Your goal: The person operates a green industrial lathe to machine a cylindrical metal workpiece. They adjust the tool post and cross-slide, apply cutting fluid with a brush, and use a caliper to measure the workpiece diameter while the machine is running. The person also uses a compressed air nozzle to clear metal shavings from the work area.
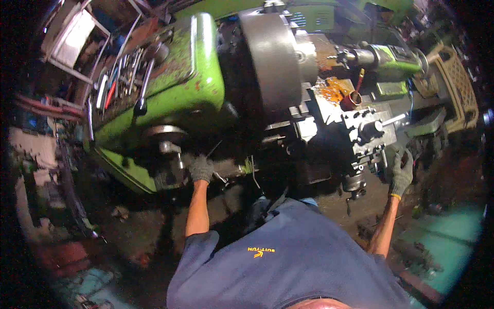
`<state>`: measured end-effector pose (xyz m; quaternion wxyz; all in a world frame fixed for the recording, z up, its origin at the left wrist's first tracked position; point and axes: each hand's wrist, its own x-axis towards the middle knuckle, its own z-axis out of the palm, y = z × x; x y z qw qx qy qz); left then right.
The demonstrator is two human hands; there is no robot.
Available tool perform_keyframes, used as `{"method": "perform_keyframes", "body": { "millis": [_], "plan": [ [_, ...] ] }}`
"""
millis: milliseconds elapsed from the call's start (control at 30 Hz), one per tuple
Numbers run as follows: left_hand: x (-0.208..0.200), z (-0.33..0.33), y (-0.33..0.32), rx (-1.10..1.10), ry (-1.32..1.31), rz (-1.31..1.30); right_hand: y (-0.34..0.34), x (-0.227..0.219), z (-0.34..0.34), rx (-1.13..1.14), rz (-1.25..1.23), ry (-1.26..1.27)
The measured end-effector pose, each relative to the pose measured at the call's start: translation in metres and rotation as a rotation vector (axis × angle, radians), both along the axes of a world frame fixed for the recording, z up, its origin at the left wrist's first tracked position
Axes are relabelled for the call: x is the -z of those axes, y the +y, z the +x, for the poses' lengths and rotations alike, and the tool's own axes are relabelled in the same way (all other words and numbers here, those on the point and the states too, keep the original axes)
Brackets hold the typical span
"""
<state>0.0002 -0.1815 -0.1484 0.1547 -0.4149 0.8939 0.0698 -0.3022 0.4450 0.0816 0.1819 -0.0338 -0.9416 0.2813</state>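
Observation:
A green lathe stretches across the view, its headstock at the left and a large steel chuck in the middle. My left hand, in a grey knit glove, is closed at the front of the headstock, beside a metal lever; what lies inside its fingers is hidden. My right hand, gloved too, is raised at the right side of the tool post, fingers apart and partly in shadow. A handwheel with a crank sits to its left, below the tool post.
Wrenches and other hand tools lie on top of the headstock. A reddish-brown cup with a brush stands behind the tool post, near amber, oily-looking residue. The green tailstock is at the far right, before a beige plastic chair.

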Motion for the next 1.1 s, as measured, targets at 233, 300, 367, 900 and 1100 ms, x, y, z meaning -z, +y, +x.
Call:
{"method": "perform_keyframes", "body": {
  "millis": [233,300,367,900,1100],
  "plan": [
    [-0.172,-0.035,0.102,0.045,0.155,0.152,0.005,0.025,-0.026,-0.183,0.194,-0.397],
    [-0.250,-0.058,0.135,0.071,0.425,0.207,0.016,0.056,-0.035,-0.239,0.235,-0.413],
    [-0.294,-0.074,0.149,0.225,0.895,0.279,0.014,0.065,-0.039,-0.268,0.194,-0.424],
    [-0.378,-0.309,0.160,1.375,0.686,-0.559,0.109,0.111,0.043,-0.148,-0.412,-0.420],
    [-0.382,-0.329,0.171,1.303,0.440,-0.580,0.159,0.090,0.094,-0.034,-0.455,-0.534]
  ]
}}
